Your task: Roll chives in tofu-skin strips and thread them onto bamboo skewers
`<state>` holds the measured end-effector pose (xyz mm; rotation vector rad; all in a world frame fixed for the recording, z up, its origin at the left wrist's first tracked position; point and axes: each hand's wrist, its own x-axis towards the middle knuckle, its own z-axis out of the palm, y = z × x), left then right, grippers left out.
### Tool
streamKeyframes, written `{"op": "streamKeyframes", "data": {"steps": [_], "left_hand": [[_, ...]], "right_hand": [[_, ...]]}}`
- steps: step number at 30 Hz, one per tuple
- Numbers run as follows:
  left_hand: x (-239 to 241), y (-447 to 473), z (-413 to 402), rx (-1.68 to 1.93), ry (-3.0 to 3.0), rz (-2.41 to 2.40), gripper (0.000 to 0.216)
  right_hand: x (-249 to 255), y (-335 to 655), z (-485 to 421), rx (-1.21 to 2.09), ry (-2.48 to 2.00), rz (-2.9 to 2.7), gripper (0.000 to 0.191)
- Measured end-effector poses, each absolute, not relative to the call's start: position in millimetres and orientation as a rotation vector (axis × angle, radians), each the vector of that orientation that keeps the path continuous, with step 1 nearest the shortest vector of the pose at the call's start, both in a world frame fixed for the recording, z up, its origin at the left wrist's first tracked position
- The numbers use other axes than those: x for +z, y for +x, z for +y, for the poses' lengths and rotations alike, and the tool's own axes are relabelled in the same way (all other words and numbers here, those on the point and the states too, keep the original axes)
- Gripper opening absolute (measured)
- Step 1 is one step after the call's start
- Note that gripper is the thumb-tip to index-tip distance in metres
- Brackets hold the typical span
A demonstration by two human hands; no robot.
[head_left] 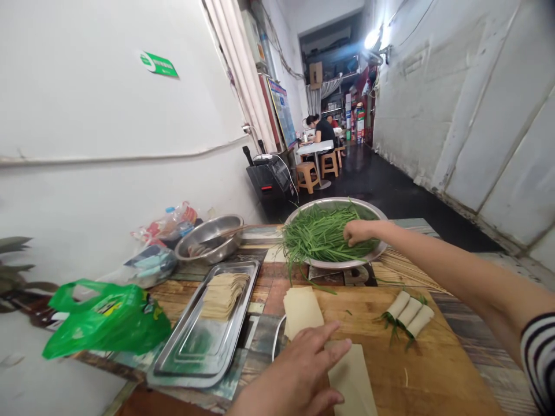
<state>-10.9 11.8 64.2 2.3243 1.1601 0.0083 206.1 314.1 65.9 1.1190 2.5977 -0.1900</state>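
Observation:
My right hand (358,231) reaches into a wide metal basin (381,249) and closes its fingers on green chives (321,234) heaped inside. My left hand (299,372) lies with fingers apart on a pale tofu-skin sheet (353,381) spread on the wooden cutting board (433,370). A small stack of similar sheets (300,310) sits just beyond that hand. Three finished rolls (409,315) with chive ends poking out lie side by side on the board's right part.
A steel tray (191,352) holds a stack of cut sheets (223,294) at left. Behind it stand a metal bowl (208,240), a green plastic bag (106,323) and other bags by the white wall. Down the corridor people sit at a table with stools (309,176).

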Motion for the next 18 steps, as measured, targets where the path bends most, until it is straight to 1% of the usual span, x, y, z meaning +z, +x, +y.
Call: {"op": "streamKeyframes", "data": {"steps": [7,12,15,18], "left_hand": [[63,-11,8,-0.123,2.290,1.185,0.074],[66,-11,9,-0.167,2.287,1.194,0.074],[63,-17,9,-0.083,2.326,1.192,0.070],[56,-25,22,0.197,2.420,1.261,0.061]], "right_hand": [[73,198,316,-0.187,1.120,2.542,0.034],[83,194,313,-0.092,1.127,2.553,0.023],[86,191,313,0.006,1.181,2.561,0.022],[90,191,316,0.093,1.252,2.551,0.020]]}}
